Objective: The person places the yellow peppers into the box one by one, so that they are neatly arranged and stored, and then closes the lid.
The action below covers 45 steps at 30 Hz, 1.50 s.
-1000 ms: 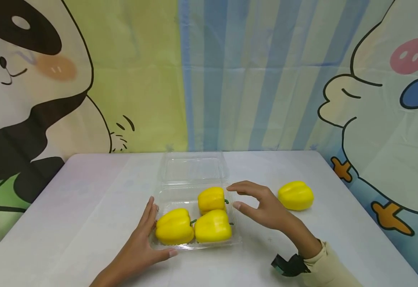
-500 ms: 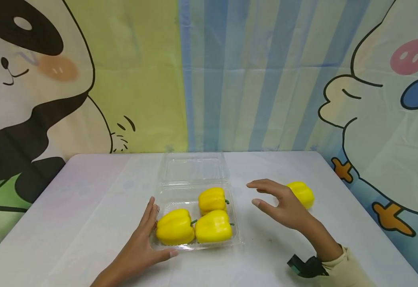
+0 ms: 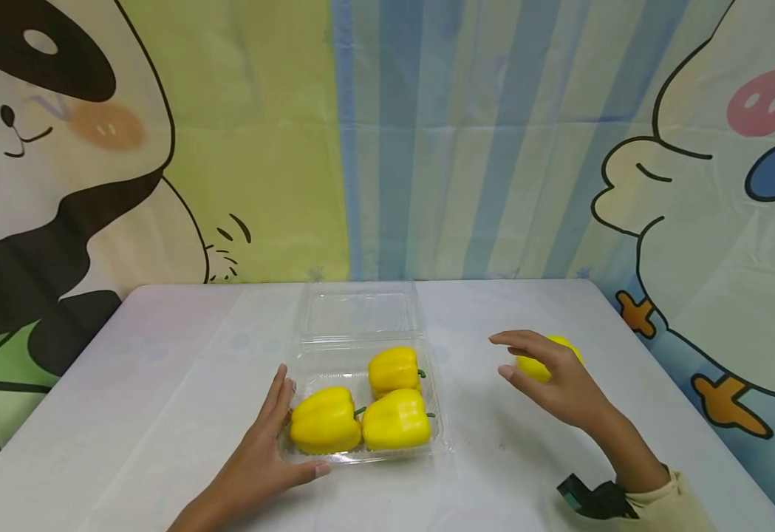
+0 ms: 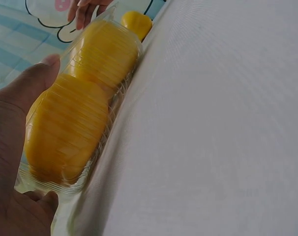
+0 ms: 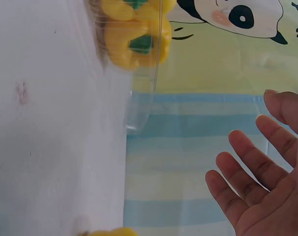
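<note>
My left hand (image 3: pixel 261 458) rests at the near left corner of a clear plastic clamshell box (image 3: pixel 323 362), fingers straight along its side and thumb along its front. Three yellow bell peppers lie in the box: one front left (image 3: pixel 325 421), one front right (image 3: pixel 397 420) and one behind (image 3: pixel 394 371). The left wrist view shows the thumb and fingertips right at the box walls. Over to the right, my right hand (image 3: pixel 563 380) hovers with relaxed, spread fingers and holds nothing. Behind it, partly hidden, is another yellow bell pepper (image 3: pixel 532 368) on the table.
The box's clear lid (image 3: pixel 363 310) lies folded back towards the far table edge. A white cloth covers the table (image 3: pixel 141 414). Behind it hangs a printed curtain (image 3: pixel 427 148) with cartoon animals. A black strap (image 3: pixel 596 499) sits at the right wrist.
My right hand has moved away from the box to the right, and now overlaps the lone pepper in the head view. The left hand, box and peppers stay where they were.
</note>
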{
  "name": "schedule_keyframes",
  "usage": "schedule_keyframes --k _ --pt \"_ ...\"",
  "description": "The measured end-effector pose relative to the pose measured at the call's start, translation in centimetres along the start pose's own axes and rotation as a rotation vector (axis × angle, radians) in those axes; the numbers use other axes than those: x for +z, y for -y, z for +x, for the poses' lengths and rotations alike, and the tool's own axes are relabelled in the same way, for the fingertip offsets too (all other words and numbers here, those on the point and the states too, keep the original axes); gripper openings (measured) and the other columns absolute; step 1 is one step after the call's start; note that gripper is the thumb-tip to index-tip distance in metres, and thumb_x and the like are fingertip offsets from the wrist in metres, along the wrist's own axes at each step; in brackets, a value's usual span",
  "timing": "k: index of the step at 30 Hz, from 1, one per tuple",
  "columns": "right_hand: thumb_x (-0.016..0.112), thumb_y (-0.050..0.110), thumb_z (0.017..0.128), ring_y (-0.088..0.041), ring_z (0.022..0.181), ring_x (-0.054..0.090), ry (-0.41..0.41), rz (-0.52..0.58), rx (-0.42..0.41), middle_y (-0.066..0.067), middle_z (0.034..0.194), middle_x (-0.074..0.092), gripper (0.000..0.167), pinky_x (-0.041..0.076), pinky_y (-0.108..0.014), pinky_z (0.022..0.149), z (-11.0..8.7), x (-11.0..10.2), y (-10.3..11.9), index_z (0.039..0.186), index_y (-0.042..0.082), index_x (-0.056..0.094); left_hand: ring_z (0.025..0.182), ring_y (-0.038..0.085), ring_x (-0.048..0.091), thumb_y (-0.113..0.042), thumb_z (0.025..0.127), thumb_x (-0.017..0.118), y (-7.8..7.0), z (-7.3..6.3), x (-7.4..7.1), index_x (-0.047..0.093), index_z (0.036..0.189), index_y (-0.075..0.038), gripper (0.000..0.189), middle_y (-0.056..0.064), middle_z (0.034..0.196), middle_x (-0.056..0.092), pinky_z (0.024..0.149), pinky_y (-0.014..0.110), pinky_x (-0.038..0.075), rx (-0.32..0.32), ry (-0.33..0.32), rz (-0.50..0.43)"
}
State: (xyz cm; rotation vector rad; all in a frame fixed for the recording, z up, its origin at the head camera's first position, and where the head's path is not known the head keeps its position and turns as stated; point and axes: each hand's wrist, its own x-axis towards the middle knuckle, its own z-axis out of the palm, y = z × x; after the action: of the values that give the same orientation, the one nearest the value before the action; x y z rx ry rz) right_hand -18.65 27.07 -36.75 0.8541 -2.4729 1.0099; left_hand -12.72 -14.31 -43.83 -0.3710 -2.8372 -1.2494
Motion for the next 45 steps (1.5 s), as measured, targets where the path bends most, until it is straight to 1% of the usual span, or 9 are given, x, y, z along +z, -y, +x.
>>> schedule_keyframes --k 6,12,16,21,28,30,36,41,45 --pt "0.074 -0.001 0.084 -0.01 0.11 0.057 -0.022 -0.004 0.012 -0.002 0.125 0.061 0.047 0.043 -0.014 0.094 -0.7 -0.9 -0.7 0.128 0.01 0.063 0.141 0.039 0.026 -0.061 0.067 0.081 0.1 -0.1 0.1 0.011 0.156 -0.005 0.126 -0.001 0.163 -0.007 0.103 0.064 0.026 0.008 -0.008 -0.003" --pt "0.072 -0.001 0.086 -0.003 0.111 0.056 -0.046 -0.022 0.077 -0.003 0.125 0.061 0.046 0.041 -0.011 0.092 -1.1 -2.0 -1.5 0.129 0.011 0.062 0.14 0.039 0.027 -0.06 0.067 0.082 0.2 -0.2 0.1 0.011 0.156 -0.006 0.126 -0.001 0.163 -0.007 0.103 0.065 0.026 0.018 -0.015 -0.015" --pt "0.071 0.001 0.087 0.0 0.114 0.054 -0.063 -0.026 0.103 -0.004 0.127 0.06 0.046 0.042 -0.012 0.092 -1.3 -2.5 -2.0 0.13 0.013 0.061 0.139 0.039 0.029 -0.059 0.067 0.082 0.2 -0.2 0.0 0.009 0.157 -0.008 0.127 0.002 0.163 -0.005 0.104 0.065 0.025 0.015 -0.014 -0.022" --pt "0.071 -0.002 0.086 0.001 0.117 0.051 -0.092 -0.021 0.091 -0.003 0.126 0.061 0.046 0.042 -0.014 0.093 -1.5 -2.8 -2.9 0.129 0.012 0.062 0.138 0.038 0.032 -0.058 0.067 0.082 0.2 -0.2 0.0 0.007 0.157 -0.01 0.127 0.003 0.163 -0.004 0.104 0.065 0.024 0.014 -0.014 -0.034" --pt "0.073 -0.005 0.084 0.003 0.119 0.048 -0.136 -0.022 0.095 -0.006 0.124 0.062 0.048 0.038 -0.011 0.095 -1.8 -3.5 -4.4 0.128 0.009 0.062 0.139 0.037 0.031 -0.058 0.067 0.083 0.4 -0.2 0.1 0.008 0.157 -0.009 0.126 -0.008 0.162 -0.009 0.105 0.066 0.023 0.015 -0.015 -0.042" --pt "0.072 -0.006 0.084 0.003 0.121 0.047 -0.146 -0.013 0.108 -0.007 0.125 0.062 0.047 0.037 -0.011 0.096 -2.0 -3.7 -4.9 0.127 0.008 0.062 0.14 0.036 0.03 -0.057 0.067 0.083 0.5 -0.2 0.1 0.008 0.157 -0.009 0.127 -0.008 0.162 -0.009 0.105 0.066 0.022 0.012 -0.016 -0.047" --pt "0.073 0.001 0.086 0.008 0.122 0.042 -0.168 -0.049 0.177 -0.01 0.126 0.061 0.045 0.033 -0.007 0.096 -2.5 -4.0 -6.4 0.128 0.008 0.062 0.14 0.035 0.03 -0.056 0.066 0.084 0.7 0.0 0.1 0.008 0.157 -0.011 0.127 -0.002 0.163 -0.004 0.105 0.067 0.022 0.016 -0.022 -0.051" --pt "0.072 0.009 0.089 0.013 0.121 0.038 -0.16 -0.076 0.226 -0.013 0.13 0.057 0.045 0.032 -0.006 0.095 -2.9 -4.2 -7.0 0.131 0.007 0.059 0.14 0.035 0.03 -0.057 0.067 0.084 0.8 0.0 0.2 0.008 0.157 -0.01 0.127 -0.003 0.163 -0.006 0.105 0.066 0.023 0.023 -0.02 -0.053" --pt "0.072 0.01 0.089 0.013 0.121 0.037 -0.158 -0.068 0.246 -0.015 0.132 0.055 0.047 0.032 -0.005 0.095 -3.3 -4.1 -7.6 0.133 0.006 0.058 0.139 0.035 0.03 -0.055 0.067 0.084 0.8 -0.1 0.2 0.009 0.157 -0.008 0.126 -0.004 0.163 -0.007 0.105 0.066 0.023 0.031 -0.016 -0.062"
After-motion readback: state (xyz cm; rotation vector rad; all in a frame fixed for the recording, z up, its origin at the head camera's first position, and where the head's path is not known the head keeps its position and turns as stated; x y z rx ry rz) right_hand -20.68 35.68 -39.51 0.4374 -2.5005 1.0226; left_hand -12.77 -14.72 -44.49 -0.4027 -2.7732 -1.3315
